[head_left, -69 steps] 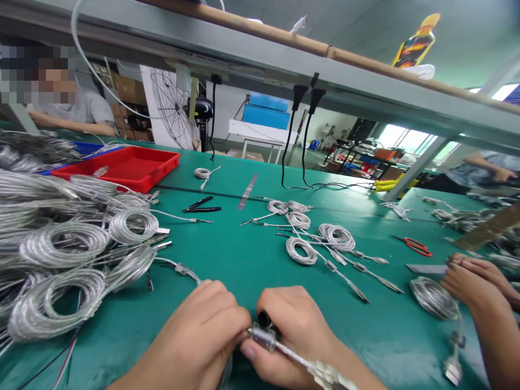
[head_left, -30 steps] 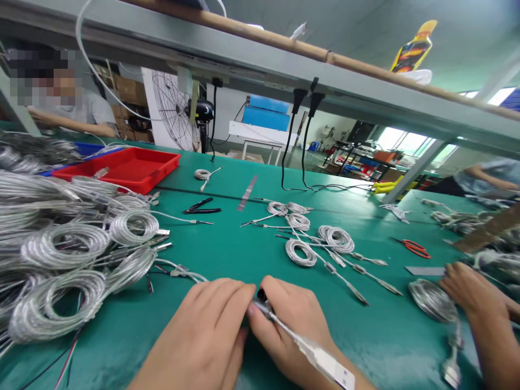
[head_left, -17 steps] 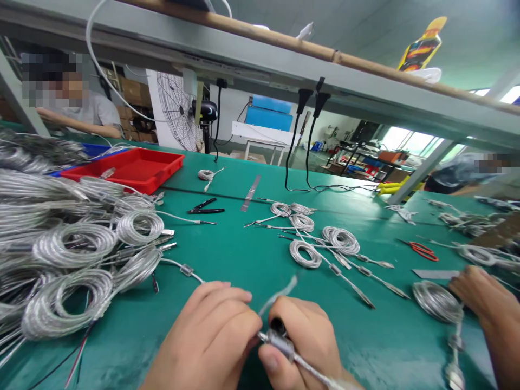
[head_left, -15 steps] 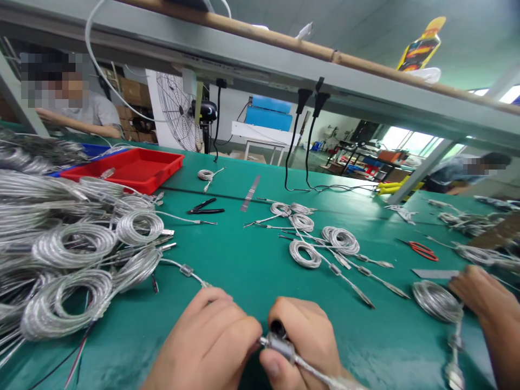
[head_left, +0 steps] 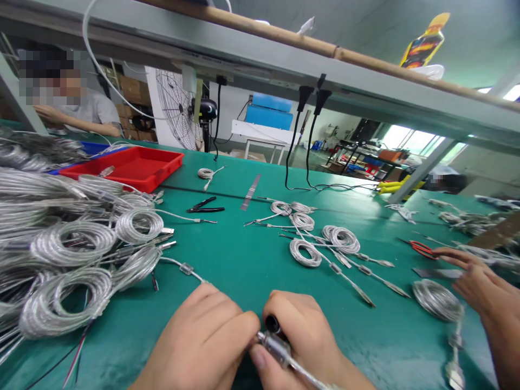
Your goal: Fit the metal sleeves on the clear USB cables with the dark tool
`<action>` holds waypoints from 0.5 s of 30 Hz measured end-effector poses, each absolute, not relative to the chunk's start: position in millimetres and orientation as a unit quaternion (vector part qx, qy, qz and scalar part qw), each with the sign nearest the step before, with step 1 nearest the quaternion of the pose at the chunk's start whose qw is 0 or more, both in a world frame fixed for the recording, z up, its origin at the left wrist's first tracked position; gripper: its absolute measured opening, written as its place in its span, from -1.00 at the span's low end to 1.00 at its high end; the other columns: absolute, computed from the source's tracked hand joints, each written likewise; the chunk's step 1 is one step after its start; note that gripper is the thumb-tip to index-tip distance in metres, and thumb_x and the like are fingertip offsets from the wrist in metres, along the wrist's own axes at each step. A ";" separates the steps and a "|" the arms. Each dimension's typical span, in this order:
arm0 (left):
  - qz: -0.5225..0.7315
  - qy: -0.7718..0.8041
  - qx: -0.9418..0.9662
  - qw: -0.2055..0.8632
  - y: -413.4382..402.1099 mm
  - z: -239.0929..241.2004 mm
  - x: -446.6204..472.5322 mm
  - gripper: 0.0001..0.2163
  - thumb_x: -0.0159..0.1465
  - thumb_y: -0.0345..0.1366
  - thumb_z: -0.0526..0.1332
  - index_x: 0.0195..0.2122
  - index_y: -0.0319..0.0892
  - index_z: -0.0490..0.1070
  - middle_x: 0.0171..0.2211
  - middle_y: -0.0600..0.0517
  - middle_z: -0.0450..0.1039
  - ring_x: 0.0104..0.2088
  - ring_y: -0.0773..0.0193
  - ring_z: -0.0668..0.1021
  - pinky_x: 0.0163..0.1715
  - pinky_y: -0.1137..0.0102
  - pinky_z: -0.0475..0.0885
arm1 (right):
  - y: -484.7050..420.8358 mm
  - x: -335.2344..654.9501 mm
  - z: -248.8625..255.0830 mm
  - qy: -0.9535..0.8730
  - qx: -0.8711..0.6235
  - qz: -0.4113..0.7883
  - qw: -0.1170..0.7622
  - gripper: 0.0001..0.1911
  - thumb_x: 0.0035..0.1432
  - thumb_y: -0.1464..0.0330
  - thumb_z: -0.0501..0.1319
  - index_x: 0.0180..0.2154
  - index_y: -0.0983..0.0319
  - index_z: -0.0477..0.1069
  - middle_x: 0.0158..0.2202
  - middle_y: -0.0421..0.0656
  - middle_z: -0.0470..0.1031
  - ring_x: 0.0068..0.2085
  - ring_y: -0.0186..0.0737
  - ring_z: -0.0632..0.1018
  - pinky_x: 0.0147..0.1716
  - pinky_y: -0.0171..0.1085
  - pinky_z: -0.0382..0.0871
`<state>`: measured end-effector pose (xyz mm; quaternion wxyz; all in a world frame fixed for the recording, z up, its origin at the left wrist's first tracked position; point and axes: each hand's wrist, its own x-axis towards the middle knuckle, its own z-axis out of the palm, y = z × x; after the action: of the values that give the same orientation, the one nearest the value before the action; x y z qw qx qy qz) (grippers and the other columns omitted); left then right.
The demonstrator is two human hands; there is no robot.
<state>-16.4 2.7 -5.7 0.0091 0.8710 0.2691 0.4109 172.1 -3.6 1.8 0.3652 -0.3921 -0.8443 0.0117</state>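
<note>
The right hand [head_left: 305, 341] is curled shut around a silver metal cable connector [head_left: 273, 346] over the green bench mat [head_left: 227, 244]. The closed left hand [head_left: 199, 341] sits against it (whether it grips, its fingers hide).

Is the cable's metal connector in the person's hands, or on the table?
In the hands: the metal connector is gripped in the right hand, beside the left hand, above the green table mat.

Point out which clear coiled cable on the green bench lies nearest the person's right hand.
The front coil of the middle group, a clear coiled cable, is nearest the right hand. That group's other coils lie farther up the green bench; the large cable heap sits well left.
</note>
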 end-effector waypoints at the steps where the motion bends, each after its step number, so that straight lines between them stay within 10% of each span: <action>1: 0.412 0.268 0.871 0.006 2.3 -5.6 -16.7 -0.74 0.43 -0.52 -0.06 -0.31 -0.11 0.32 -0.50 0.11 0.44 -0.49 0.26 0.45 -0.41 0.32 0.32 | -3.7 172.4 1.9 -0.845 -0.390 0.013 0.366 -0.52 0.42 0.03 -0.04 -0.49 0.15 0.13 -0.60 -0.32 0.25 -0.60 -0.35 0.26 -0.57 -0.28 0.03; 15: 0.366 0.281 0.886 0.041 -2.0 -3.0 -22.0 -0.76 0.41 -0.55 -0.03 -0.25 -0.14 0.35 -0.43 0.07 0.43 -0.41 0.23 0.44 -0.35 0.31 0.31 | -5.2 174.5 5.0 -0.841 -0.412 0.033 0.350 -0.52 0.39 0.00 0.01 -0.48 0.15 0.21 -0.61 -0.29 0.31 -0.60 -0.33 0.32 -0.58 -0.29 0.06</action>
<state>-22.0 -2.0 -3.0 0.0413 0.8862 0.2808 0.3661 174.5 -5.2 5.0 0.3498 -0.4122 -0.8406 0.0327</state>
